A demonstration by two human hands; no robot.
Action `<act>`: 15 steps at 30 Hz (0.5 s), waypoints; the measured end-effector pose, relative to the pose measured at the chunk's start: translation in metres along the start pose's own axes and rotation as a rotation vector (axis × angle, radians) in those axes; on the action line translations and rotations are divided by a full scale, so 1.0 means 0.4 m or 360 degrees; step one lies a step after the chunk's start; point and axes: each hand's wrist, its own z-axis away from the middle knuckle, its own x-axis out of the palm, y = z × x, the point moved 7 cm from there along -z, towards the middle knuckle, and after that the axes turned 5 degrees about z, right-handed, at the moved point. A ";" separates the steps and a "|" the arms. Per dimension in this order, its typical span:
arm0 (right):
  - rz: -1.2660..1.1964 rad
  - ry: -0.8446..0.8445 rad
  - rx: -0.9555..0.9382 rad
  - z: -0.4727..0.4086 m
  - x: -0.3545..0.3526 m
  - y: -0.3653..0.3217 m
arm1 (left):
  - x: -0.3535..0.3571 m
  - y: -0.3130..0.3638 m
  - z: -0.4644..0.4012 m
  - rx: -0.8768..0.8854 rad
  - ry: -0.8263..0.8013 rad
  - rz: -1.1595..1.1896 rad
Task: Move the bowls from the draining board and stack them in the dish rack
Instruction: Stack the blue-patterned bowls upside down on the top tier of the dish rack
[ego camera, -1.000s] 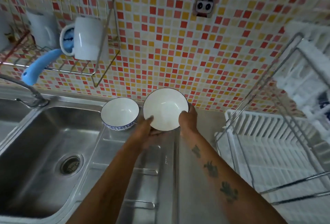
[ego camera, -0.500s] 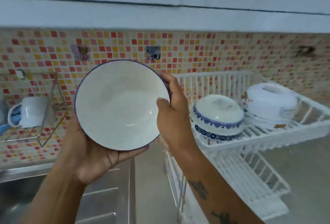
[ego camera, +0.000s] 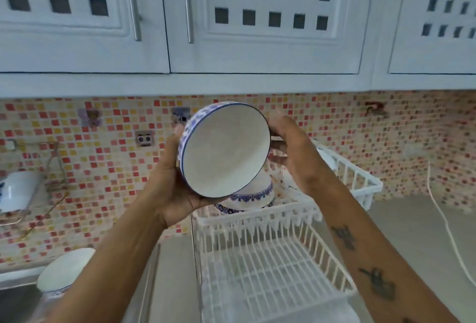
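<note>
At the far left a white mug (ego camera: 19, 190) lay on its side in a wire wall rack (ego camera: 55, 168), cut off by the frame edge. Low in the left corner one bowl (ego camera: 64, 270) waited on the draining board (ego camera: 18, 294), its foot hidden behind the left forearm; it seemed the one piece not yet carried over.

The left hand (ego camera: 175, 183) cupped the held bowl (ego camera: 224, 149) from below and behind, palm under its base and fingers curled up its patterned side. That grip probably took the weight so the bowl could be tipped. The bowl hung in the air above the front of the dish rack (ego camera: 257, 217), tilted with its white inside toward the camera and not touching the rack.

The right hand (ego camera: 291, 150) lay against the far rim, fingers loosely bent, apparently steadying the turn needed to set the bowl mouth-down. How firmly it pressed could not be told, since the bowl hid its fingertips.

Below, an upturned stack of bowls (ego camera: 251, 195) sat on the rack's upper shelf, mostly hidden; their number was unclear. Another white dish (ego camera: 328, 159) behind the right wrist was too covered to name. The lower shelf appeared bare, blurred toward the bottom.
</note>
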 end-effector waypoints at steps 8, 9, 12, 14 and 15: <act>0.0457 -0.0244 0.0435 -0.101 -0.060 0.091 | 0.055 0.027 -0.072 0.0613 0.0396 -0.0973; 0.0451 -0.0252 0.0441 -0.110 -0.057 0.103 | 0.059 0.024 -0.077 0.0694 0.0425 -0.1091; 0.0328 -0.0236 0.0465 -0.128 -0.043 0.139 | 0.059 0.011 -0.096 0.0825 0.0512 -0.1349; 0.0230 -0.0194 0.0497 -0.145 -0.040 0.174 | 0.054 0.004 -0.117 0.0798 0.0524 -0.1493; 0.0172 -0.0178 0.0501 -0.155 -0.038 0.194 | 0.049 0.000 -0.130 0.0782 0.0514 -0.1576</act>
